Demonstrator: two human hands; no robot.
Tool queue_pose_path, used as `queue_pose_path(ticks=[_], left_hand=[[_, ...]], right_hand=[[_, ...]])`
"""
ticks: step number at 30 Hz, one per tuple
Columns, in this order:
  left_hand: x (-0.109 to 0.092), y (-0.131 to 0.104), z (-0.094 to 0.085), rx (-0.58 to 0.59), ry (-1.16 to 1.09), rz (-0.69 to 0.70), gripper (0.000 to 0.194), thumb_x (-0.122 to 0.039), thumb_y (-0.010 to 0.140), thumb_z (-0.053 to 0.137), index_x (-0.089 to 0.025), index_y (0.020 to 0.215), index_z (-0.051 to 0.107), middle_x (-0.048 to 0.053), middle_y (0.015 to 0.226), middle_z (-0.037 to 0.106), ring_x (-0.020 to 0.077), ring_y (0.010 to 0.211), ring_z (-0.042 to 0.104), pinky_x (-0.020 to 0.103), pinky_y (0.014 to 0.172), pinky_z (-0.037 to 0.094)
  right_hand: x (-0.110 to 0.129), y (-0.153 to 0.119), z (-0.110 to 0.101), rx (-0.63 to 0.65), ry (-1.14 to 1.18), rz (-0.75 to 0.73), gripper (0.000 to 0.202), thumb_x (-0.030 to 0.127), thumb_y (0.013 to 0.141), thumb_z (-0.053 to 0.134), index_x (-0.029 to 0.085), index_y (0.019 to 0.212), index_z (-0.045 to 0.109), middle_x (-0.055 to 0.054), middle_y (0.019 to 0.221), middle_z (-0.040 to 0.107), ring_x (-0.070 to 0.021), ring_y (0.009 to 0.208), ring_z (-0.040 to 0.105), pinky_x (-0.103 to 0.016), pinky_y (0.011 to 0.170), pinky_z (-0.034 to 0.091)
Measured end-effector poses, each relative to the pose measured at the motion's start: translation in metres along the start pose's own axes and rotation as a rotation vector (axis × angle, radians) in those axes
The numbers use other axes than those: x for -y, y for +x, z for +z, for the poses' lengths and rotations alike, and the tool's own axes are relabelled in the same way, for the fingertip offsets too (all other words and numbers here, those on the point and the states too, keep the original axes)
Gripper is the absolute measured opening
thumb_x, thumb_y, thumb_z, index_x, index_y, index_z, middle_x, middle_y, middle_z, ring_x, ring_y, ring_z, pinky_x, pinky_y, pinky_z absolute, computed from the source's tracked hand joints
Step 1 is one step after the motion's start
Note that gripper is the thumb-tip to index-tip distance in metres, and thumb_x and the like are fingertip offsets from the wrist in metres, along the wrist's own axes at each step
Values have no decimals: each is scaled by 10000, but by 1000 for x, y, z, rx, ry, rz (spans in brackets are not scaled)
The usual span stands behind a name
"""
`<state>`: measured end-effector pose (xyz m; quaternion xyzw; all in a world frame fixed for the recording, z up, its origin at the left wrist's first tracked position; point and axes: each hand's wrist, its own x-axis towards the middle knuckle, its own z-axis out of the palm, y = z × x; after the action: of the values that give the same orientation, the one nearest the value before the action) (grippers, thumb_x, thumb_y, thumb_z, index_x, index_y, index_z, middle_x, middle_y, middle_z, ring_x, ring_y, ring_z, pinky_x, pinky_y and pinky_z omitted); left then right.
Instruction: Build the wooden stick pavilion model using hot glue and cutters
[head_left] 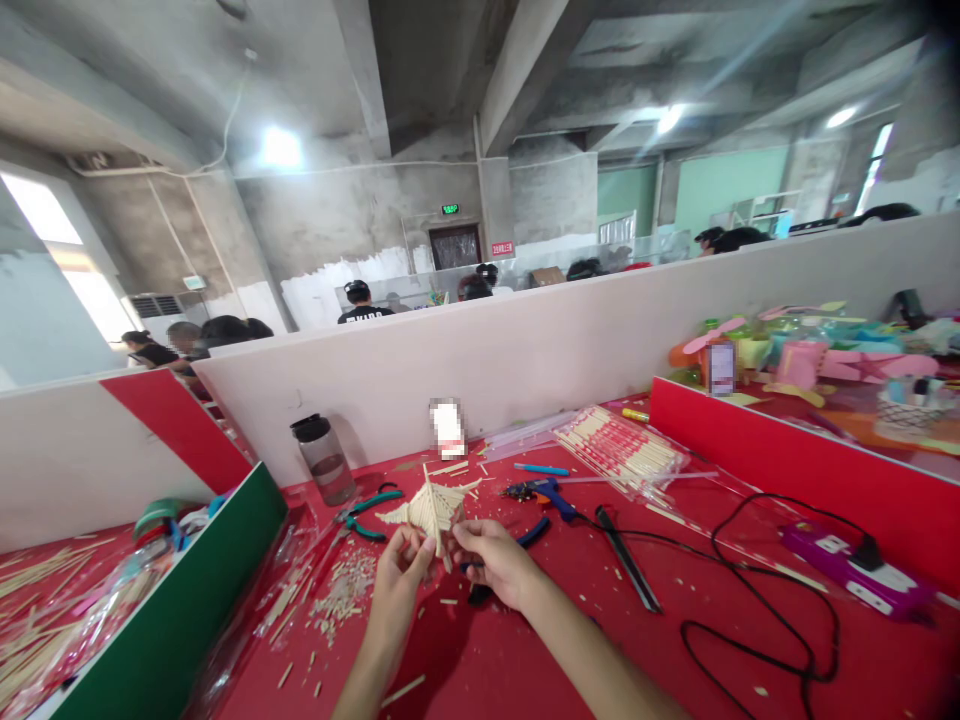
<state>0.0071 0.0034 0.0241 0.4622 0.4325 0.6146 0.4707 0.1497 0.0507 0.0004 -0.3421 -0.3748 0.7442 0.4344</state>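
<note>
Between my hands, above the red tabletop, is a pale model built of thin wooden sticks, with pointed arms spreading to the sides and top. My left hand pinches its lower stick between thumb and fingers. Bent fingers of my right hand close at the model's lower right edge; what lies right at those fingertips is partly hidden. Left of the model lie teal-handled pliers. A tool with dark blue handles is partly covered by my right hand. Farther right rests a blue glue gun.
A utility knife, a blue pen and a bag of wooden sticks lie right. Black cable loops toward a purple power strip. A bottle and a phone stand behind; stick scraps lie left. Partitions surround the table.
</note>
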Motion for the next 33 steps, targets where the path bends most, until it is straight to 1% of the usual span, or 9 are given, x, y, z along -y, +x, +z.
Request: queue_pose_path(ticks=[4,7,11,15,21,28,33], left_hand=[[0,1,-1,-21,18,-7,458,-450,704,830,-197,709,448,-81,606,511,62,503,433,166,491,344],[3,3,-3,-17,21,-3,468,-469,695,831,-200,704,448,-80,589,508,68,501,438,172,495,351],[7,6,-7,13,21,2,482,-482,690,830,-201,698,438,-82,578,507,67,491,430,174,490,346],[7,8,-7,29,28,19,487,-495,690,826,-201,695,438,-76,587,526,68,489,433,175,489,344],[4,7,-5,14,34,26,470,-475,693,826,-197,685,447,-70,604,536,71,498,451,176,500,353],[1,4,-3,18,27,19,473,-477,701,821,-198,685,439,-71,599,536,72,497,439,180,504,351],[10,8,-8,43,23,37,470,-480,714,814,-199,698,437,-79,593,517,65,495,424,174,500,347]], right_hand=[[2,0,4,-6,34,7,431,495,609,863,136,748,669,2,645,649,-55,508,524,-152,451,327],[2,2,6,-41,27,-2,415,475,606,868,136,728,661,1,630,651,-55,484,510,-158,441,314],[-1,5,8,-75,9,-26,423,479,590,870,137,719,657,4,622,648,-54,476,502,-161,438,319],[-3,6,9,-96,-8,-44,432,491,577,861,136,701,649,15,596,627,-57,475,502,-164,437,321],[-4,7,12,-121,-26,-61,422,493,589,842,143,670,621,24,567,609,-59,458,494,-170,436,316],[-3,4,12,-107,-39,-60,452,529,574,832,148,669,607,30,556,586,-62,466,491,-160,424,304],[-1,0,10,-62,-14,-55,439,512,575,825,142,706,628,9,621,622,-62,499,496,-155,424,308]])
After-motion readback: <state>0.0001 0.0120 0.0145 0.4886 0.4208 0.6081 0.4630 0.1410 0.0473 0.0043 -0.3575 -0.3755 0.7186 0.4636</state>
